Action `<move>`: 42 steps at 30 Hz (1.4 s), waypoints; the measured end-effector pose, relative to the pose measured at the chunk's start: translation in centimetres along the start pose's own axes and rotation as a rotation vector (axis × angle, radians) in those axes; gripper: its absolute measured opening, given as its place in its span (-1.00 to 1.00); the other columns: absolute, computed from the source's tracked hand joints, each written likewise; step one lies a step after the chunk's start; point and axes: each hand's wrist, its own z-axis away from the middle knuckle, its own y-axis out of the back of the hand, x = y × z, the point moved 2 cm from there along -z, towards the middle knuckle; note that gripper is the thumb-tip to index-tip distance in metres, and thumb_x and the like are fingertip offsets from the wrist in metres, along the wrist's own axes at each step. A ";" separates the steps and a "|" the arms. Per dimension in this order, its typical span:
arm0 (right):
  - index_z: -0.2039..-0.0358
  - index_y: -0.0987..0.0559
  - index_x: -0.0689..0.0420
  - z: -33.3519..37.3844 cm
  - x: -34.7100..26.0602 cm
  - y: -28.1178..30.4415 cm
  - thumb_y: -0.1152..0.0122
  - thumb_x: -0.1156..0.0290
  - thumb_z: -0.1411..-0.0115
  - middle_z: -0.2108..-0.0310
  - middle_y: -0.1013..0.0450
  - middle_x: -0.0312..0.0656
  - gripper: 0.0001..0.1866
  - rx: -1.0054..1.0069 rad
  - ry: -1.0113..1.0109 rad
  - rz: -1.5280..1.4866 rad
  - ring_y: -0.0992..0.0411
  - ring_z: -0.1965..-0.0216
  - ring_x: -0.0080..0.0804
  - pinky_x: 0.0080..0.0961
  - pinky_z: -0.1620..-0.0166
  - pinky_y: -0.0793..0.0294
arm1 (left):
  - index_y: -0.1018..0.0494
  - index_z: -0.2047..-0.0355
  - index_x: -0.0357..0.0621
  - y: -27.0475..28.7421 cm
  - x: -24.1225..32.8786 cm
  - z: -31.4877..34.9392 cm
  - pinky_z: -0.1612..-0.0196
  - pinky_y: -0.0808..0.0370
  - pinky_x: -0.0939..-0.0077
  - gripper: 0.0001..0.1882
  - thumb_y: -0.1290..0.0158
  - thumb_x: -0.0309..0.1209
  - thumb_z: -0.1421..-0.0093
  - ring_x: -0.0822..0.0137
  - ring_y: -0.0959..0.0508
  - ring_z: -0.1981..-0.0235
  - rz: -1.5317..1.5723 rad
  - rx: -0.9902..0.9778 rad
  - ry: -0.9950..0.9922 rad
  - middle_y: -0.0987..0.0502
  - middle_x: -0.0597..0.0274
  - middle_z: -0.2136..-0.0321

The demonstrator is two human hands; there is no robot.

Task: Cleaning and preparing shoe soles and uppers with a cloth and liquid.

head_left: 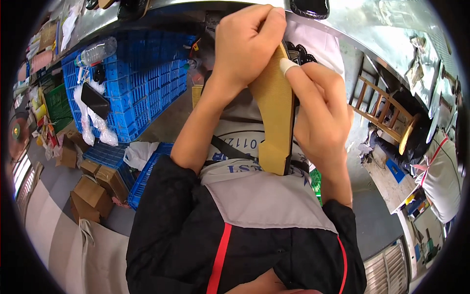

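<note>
Both my hands hold a shoe (275, 108), its tan ribbed sole turned toward me and its heel end down near my lap. Black edging runs along its right side, and black lacy trim (302, 53) shows behind its upper part. My left hand (248, 46) is closed round the upper end, thumb and finger pinched near the bench edge. On the right edge my right hand (320, 105) grips with bent fingers. A pale finger cover (288, 67) on one of its digits presses against the sole. The shoe's upper is mostly hidden.
A metal workbench (362, 32) runs across the front, with a glossy black object (311, 7) on it. Blue crates (147, 93) stand left, bearing a plastic bottle (100, 51) and a phone (95, 101). Cardboard boxes (93, 193) lie lower left; a wooden stool (384, 108) is right.
</note>
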 end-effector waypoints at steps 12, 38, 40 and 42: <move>0.10 -0.64 0.34 2.5 -0.6 -0.2 -0.04 0.88 -0.03 0.19 -0.46 -0.03 -0.58 0.053 -0.077 -0.030 -0.50 0.26 -0.23 -0.50 0.23 -0.52 | -0.37 0.60 -0.29 0.6 1.2 -0.4 0.57 -0.26 0.35 -0.67 -0.05 -0.33 -0.24 0.22 -0.33 0.70 -0.101 0.038 -0.038 -0.35 0.09 0.71; 0.13 -0.67 0.32 1.5 -0.4 -0.1 -0.13 0.83 -0.01 0.20 -0.51 -0.04 -0.61 0.097 -0.102 0.010 -0.54 0.27 -0.20 -0.48 0.21 -0.55 | -0.32 0.59 -0.33 -0.2 1.4 -0.4 0.57 -0.22 0.46 -0.68 -0.05 -0.43 -0.27 0.45 -0.23 0.67 0.058 -0.021 -0.096 -0.26 0.19 0.71; 0.13 -0.67 0.31 2.5 -0.9 0.0 -0.15 0.82 -0.01 0.20 -0.52 -0.04 -0.62 0.050 -0.098 0.015 -0.55 0.26 -0.21 -0.47 0.22 -0.55 | -0.31 0.60 -0.34 -0.1 1.1 0.1 0.57 -0.20 0.46 -0.68 -0.05 -0.44 -0.27 0.45 -0.21 0.67 0.078 -0.014 -0.061 -0.25 0.21 0.71; 0.14 -0.67 0.32 1.6 -0.5 0.0 -0.17 0.81 0.00 0.20 -0.52 -0.04 -0.62 0.069 -0.109 0.027 -0.55 0.26 -0.21 -0.47 0.22 -0.55 | -0.30 0.60 -0.34 -0.2 0.8 -0.3 0.58 -0.18 0.46 -0.68 -0.05 -0.45 -0.27 0.46 -0.20 0.67 0.076 -0.019 -0.051 -0.24 0.23 0.71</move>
